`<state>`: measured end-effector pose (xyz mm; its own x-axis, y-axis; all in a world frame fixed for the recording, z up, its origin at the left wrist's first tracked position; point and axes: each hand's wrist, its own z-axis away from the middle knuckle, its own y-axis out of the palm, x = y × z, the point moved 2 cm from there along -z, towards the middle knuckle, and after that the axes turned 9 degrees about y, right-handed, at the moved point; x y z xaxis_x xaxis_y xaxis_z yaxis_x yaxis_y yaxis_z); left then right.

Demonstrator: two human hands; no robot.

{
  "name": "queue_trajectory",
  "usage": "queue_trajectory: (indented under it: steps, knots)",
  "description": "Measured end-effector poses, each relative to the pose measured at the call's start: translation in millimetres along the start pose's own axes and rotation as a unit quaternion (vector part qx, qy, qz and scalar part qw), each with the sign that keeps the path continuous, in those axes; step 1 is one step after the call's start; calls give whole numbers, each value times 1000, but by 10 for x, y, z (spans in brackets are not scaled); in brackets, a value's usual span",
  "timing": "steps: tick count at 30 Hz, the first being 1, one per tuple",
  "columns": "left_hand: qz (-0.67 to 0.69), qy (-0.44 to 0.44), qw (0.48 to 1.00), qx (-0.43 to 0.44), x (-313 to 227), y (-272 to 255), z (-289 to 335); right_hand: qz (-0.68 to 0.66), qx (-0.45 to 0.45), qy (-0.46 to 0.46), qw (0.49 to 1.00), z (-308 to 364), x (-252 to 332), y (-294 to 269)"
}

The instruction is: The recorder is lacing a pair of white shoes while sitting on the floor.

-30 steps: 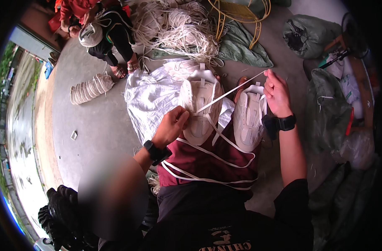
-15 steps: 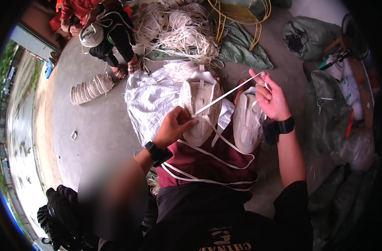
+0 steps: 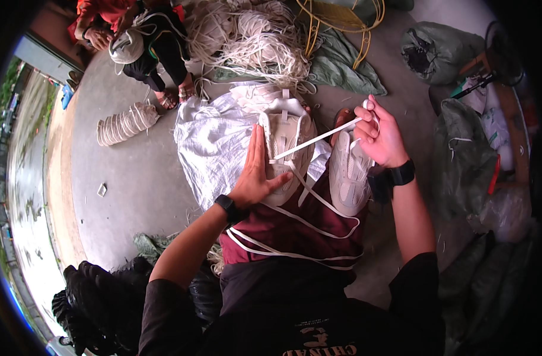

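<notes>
A pale beige sneaker rests over my lap with its toe toward me. My left hand lies open against it, fingers stretched along its left side and thumb across the toe. From its lace holes a flat white shoelace runs taut up to the right. My right hand is closed on that lace, fingers curled, above the matching sneaker on the right. Loose lace loops cross my dark red clothing.
A white cloth lies left of the sneakers. Beyond are a heap of white laces, a yellow-framed chair and a tied lace bundle. Another person sits far left. Bags line the right.
My left hand has gone from a pinch near the laces to flat fingers along the sneaker. My right hand has curled more tightly around the lace, which stays taut.
</notes>
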<state>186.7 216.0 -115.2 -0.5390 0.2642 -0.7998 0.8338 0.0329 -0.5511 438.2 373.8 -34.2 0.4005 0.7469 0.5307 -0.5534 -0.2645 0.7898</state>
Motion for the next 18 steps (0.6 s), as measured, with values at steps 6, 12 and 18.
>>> queue_trajectory:
  steps: [6, 12, 18]
  knots:
    - [37, -4, 999, 11, 34, 12, 2, -6, -83, -48, 995, -43, 263, -214]
    - [34, 0, 999, 4, 54, 6, 22, -10, -100, -94, 990, -93, 180, -160]
    - [54, -3, 998, 13, 93, 30, 22, -13, -94, -73, 993, -154, 142, -164]
